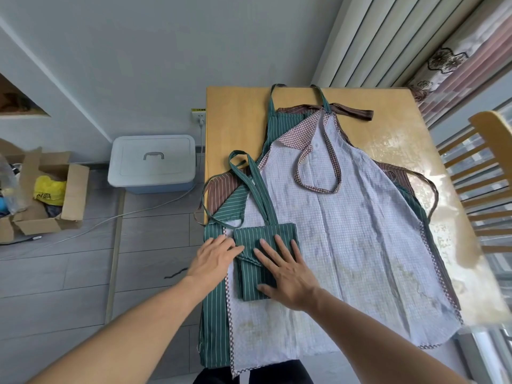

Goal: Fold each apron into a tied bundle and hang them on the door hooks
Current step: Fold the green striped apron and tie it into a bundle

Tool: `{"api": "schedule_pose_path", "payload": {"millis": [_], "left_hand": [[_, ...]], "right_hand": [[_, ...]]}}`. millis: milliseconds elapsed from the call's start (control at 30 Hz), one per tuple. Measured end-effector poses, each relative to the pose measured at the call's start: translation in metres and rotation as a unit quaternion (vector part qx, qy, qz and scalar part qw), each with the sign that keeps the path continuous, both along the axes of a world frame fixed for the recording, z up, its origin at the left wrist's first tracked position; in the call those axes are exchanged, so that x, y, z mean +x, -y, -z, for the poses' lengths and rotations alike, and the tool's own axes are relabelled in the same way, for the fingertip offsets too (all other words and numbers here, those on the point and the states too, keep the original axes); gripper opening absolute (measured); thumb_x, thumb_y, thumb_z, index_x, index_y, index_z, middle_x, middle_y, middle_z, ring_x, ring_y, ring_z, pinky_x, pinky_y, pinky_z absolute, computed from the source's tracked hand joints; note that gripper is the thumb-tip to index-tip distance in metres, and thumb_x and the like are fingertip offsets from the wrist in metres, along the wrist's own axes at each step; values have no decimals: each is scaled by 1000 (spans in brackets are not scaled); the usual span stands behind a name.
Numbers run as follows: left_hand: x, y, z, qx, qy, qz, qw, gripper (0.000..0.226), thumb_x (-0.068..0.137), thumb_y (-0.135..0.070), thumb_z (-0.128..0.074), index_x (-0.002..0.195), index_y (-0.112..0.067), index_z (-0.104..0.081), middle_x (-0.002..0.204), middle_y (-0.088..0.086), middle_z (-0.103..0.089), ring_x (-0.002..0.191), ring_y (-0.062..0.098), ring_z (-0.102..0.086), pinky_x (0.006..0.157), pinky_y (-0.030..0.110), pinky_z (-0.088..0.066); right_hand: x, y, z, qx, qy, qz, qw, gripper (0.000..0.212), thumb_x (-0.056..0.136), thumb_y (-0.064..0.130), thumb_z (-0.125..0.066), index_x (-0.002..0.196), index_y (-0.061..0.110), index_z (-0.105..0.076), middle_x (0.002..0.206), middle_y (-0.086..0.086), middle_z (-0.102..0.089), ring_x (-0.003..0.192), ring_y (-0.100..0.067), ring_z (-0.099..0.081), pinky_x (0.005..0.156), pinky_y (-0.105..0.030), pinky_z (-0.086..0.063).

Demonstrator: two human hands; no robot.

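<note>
Green-and-white striped cloth is the thing being worked: a folded green apron (263, 256) sits as a flat rectangular packet on the near left part of the stack, with its long green straps (259, 184) running up and away from it and looping near the left edge of the bench (238, 117).

Both hands are flat on it. The left hand (214, 257) lies along the packet's left edge, fingers (221, 241) straight and released, tips touching the fold. The right hand (288, 268) presses down on the middle of the packet, fingers (279, 245) spread and straight, thumb out along the lower edge. Neither one is gripping anything.

Under the packet is a pale checked apron (360, 217) spread wide open, inside up, with a red-checked trim and neck loop (318, 187). Below that there's another green striped apron (213, 314) hanging over the near left side, and a brown striped apron (221, 189) peeking out at the left and right, its strap (357, 112) lying at the far end.

Off the bench: a white lidded storage box (152, 162) on the floor by the wall, an open cardboard box (47, 200) with a yellow bag in it, and a wooden chair (482, 173) on the right.
</note>
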State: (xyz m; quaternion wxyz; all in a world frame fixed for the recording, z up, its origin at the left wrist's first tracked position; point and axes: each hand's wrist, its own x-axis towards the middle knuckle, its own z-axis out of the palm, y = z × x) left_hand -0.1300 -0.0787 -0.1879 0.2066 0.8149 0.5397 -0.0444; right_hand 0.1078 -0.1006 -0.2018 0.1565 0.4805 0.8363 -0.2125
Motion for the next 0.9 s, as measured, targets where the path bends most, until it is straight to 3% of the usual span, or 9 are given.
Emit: {"api": "schedule_pose_path", "payload": {"millis": [100, 200, 333, 400, 467, 633, 700, 767, 900], "left_hand": [[5, -3, -13, -66, -33, -19, 997, 83, 95, 12, -42, 162, -21, -6, 155, 7, -39, 142, 23, -40, 121, 39, -28], [5, -4, -13, -77, -32, -45, 995, 84, 95, 10, -37, 162, -26, -2, 160, 5, -34, 147, 26, -34, 125, 41, -22], [1, -2, 2, 19, -63, -10, 998, 93, 83, 8, -38, 160, -26, 0, 147, 5, -40, 131, 23, -39, 117, 38, -28], [2, 6, 0, 24, -53, 7, 998, 103, 69, 12, -24, 161, -21, 8, 168, 13, -6, 154, 30, -8, 127, 42, 0], [6, 19, -1, 9, -18, 58, 998, 108, 68, 10, -32, 158, -22, 17, 163, 6, 31, 151, 22, 30, 119, 41, 26], [13, 38, 12, -93, 17, 180, 979, 99, 87, -63, -45, 158, -30, 15, 162, -9, 34, 145, 6, 38, 116, 32, 28], [11, 35, 20, -89, 22, 175, 980, 100, 85, -72, -45, 158, -33, 9, 163, -13, 28, 146, 1, 32, 118, 30, 25], [9, 28, 21, -89, 75, 120, 986, 80, 94, -59, -48, 160, -33, -10, 167, -16, 2, 149, -6, 16, 125, 32, 9], [17, 10, 7, -151, 173, -88, 969, 46, 103, -27, -55, 148, -29, -46, 141, -5, -58, 129, 5, -52, 116, 36, -40]], "right_hand": [[7, 16, 12, 39, -1, -8, 999, 93, 91, 83, -24, 163, 29, 2, 170, 7, 9, 154, -26, 21, 123, -57, 5], [15, 25, 15, 73, 1, -43, 996, 98, 89, 83, -30, 163, 21, -12, 170, 1, -5, 157, -29, 4, 123, -57, -1], [29, 36, 14, 90, -17, -53, 994, 89, 89, 62, -46, 162, 18, -18, 168, -2, -16, 156, -27, -10, 122, -55, -7], [29, 36, 14, 75, -11, -35, 997, 90, 84, 42, -54, 162, 20, -16, 168, 0, -16, 156, -25, -10, 121, -52, -7], [27, 35, 15, 62, 9, -28, 998, 95, 79, 22, -58, 163, 22, -12, 169, 3, -13, 156, -23, -9, 121, -50, -6], [23, 23, 3, 66, -37, 19, 997, 76, 82, 13, -35, 156, 28, -37, 161, 11, -35, 152, -13, -25, 124, -42, -24], [24, 9, -11, 33, -96, 60, 993, 64, 89, 12, -38, 149, 30, -49, 154, 13, -46, 147, -8, -35, 121, -37, -33], [29, -7, -26, -8, -134, 118, 984, 48, 97, 16, -46, 141, 31, -58, 141, 11, -61, 130, -7, -56, 108, -31, -47], [38, -35, -44, -139, -208, 241, 938, 31, 93, 42, -69, 121, 30, -66, 93, 11, -73, 80, -4, -67, 72, -27, -55]]}}
